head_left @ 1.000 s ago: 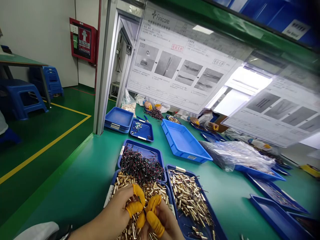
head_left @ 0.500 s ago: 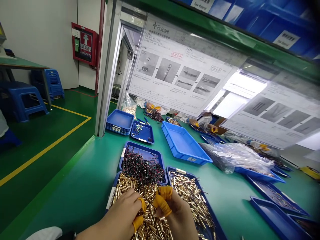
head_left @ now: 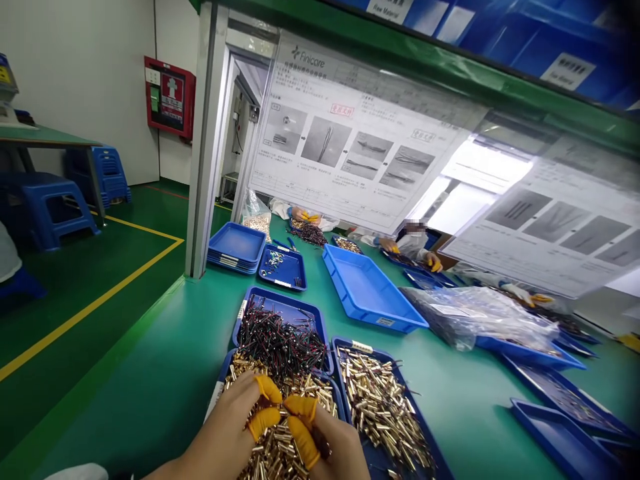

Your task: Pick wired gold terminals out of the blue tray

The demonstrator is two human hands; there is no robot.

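Observation:
My left hand (head_left: pixel 235 417) and my right hand (head_left: pixel 333 433) meet above a tray (head_left: pixel 339 395) heaped with short brass-coloured metal tubes (head_left: pixel 280 453). Yellow finger cots cover the thumb and a fingertip on each. The left thumb and finger are brought together in a pinch; whatever they grip is too small to make out. My right hand is also closed, its fingertips nearly touching the left ones, and something dark shows by its palm. Just beyond lies a blue tray of black and red wire leads (head_left: pixel 280 340). Right of my hands, another tray holds tubes with leads (head_left: pixel 385 407).
Stacked blue trays (head_left: pixel 236 247) and a small parts tray (head_left: pixel 281 268) stand farther back. A light blue bin (head_left: pixel 373 287) sits mid-table, with plastic-covered goods (head_left: pixel 480 313) to its right. A metal post (head_left: pixel 200 153) rises at left. Co-workers' hands (head_left: pixel 307 217) work across the table.
My hands have come together; the right has moved left and turned inward, its fingertips now close to the left's. The camera view has shifted slightly.

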